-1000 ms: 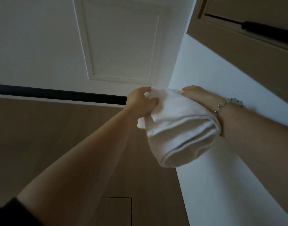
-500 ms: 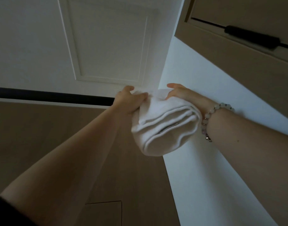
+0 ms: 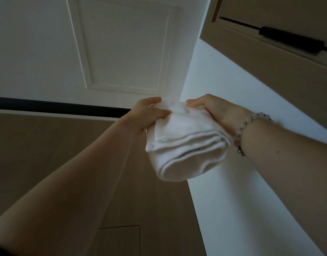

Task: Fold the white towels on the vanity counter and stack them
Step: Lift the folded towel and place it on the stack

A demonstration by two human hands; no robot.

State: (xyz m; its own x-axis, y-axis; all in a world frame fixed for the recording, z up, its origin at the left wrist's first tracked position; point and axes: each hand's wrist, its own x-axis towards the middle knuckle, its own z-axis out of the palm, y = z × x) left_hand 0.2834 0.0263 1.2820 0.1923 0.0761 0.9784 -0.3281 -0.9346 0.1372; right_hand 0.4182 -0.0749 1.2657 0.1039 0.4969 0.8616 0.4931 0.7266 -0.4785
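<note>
Dim light falls on a white panelled surface (image 3: 122, 52) above the towel and on tan wood panelling (image 3: 48, 163) below and left of it. No counter is in view.

1. Hands. The left hand (image 3: 146, 115) grips the towel (image 3: 186, 145) at its upper left corner, thumb on the near face and fingers curled behind. The right hand (image 3: 212, 109) grips the upper right corner, fingers wrapped over the top edge. Both hold the towel raised in the air. Whether it touches the white wall (image 3: 251, 182) behind it cannot be told.

2. Progress. The towel is already folded into a thick bundle of several layers, so folding of this piece looks complete. Placing it on a stack is probably what remains. No stack or other towels are visible, so the number left cannot be told.

3. Materials and shapes.
- Towel: soft, matt, white cloth, with a rounded fold at the lower end and stitched hems along the layered edges.
- Bracelet (image 3: 251, 121), right of the towel: pale round beads.
- Rail (image 3: 57, 108), left of the towel: black, smooth, cylindrical.
- Cabinet (image 3: 279, 74), above and right of the towel: flat and tan, with a black bar handle (image 3: 292, 39).
</note>
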